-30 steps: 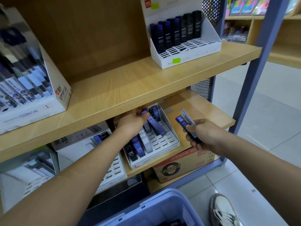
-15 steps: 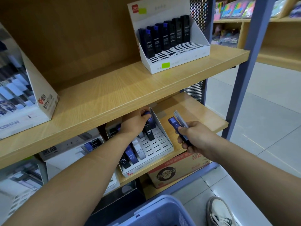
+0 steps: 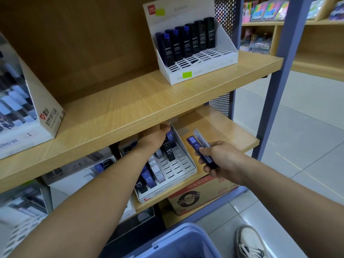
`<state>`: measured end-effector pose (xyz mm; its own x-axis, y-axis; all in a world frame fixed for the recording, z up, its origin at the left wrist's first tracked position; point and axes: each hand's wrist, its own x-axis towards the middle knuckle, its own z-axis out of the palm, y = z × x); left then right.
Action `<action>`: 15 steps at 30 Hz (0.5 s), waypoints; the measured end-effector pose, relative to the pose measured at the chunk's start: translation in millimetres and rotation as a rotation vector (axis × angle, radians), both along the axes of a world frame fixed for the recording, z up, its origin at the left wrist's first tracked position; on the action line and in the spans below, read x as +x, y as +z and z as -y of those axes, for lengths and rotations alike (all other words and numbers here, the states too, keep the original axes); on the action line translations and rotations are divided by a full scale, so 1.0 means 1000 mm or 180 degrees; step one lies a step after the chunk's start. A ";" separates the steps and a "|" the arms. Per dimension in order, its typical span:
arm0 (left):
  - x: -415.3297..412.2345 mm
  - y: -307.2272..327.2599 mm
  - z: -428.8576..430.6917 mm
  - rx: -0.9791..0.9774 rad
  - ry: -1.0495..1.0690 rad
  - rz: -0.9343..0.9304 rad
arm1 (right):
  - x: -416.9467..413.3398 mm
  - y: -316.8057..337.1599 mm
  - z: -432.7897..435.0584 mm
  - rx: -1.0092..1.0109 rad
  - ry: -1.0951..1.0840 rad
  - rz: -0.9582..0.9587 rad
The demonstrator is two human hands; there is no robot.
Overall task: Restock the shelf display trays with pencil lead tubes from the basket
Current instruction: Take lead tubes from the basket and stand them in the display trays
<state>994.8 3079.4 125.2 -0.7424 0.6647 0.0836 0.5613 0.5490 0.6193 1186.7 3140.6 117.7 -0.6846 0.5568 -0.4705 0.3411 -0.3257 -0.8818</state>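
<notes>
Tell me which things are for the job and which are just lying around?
For the job: left hand, blue tube it pinches, right hand, tubes it holds, slotted tray, basket.
Just lying about: cardboard box, white shoe, colourful packets.

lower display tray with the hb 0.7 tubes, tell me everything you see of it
The lower display tray is white, cardboard-looking, with a slotted floor and a raised right wall. It sits skewed on the lower wooden shelf. Black, blue and white HB 0.7 tubes stand at its left; most right slots are bare. The left hand reaches into its back, pinching a blue tube.
</notes>
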 end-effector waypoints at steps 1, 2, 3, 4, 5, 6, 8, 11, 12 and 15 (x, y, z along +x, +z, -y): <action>-0.002 0.000 -0.002 0.0073 0.0085 0.0090 | 0.000 0.000 0.001 -0.0024 0.0019 0.0005; -0.003 -0.001 -0.003 0.0073 0.0089 0.0094 | 0.000 0.001 0.001 -0.0044 0.0029 0.0004; -0.003 -0.002 -0.004 0.0027 0.0065 0.0087 | 0.000 0.002 0.002 -0.0060 0.0036 0.0000; -0.001 -0.001 -0.002 -0.0037 0.0046 0.0058 | -0.001 0.002 0.002 -0.0074 0.0047 -0.0004; 0.001 0.000 0.000 -0.0103 0.0004 0.0011 | 0.000 0.003 0.003 -0.0084 0.0064 -0.0005; 0.003 0.001 0.001 -0.0177 -0.0020 -0.0086 | 0.000 0.004 0.003 -0.0088 0.0088 -0.0003; 0.006 0.005 0.003 -0.0411 -0.0032 -0.0269 | 0.000 0.004 0.004 -0.0105 0.0121 0.0009; 0.020 0.015 0.010 -0.0230 -0.0012 -0.0070 | 0.001 0.006 0.004 -0.0218 0.0150 -0.0027; 0.027 0.019 0.015 -0.0016 -0.0028 0.0200 | 0.001 0.006 0.004 -0.0286 0.0164 -0.0057; 0.051 0.025 0.035 0.0592 -0.0598 0.1099 | -0.001 0.009 0.005 -0.0552 0.0194 -0.0159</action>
<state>1046.2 3044.6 150.5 -0.6154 0.7880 -0.0173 0.3833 0.3184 0.8670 1185.9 3135.7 127.2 -0.7395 0.4271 -0.5203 0.3219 -0.4546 -0.8305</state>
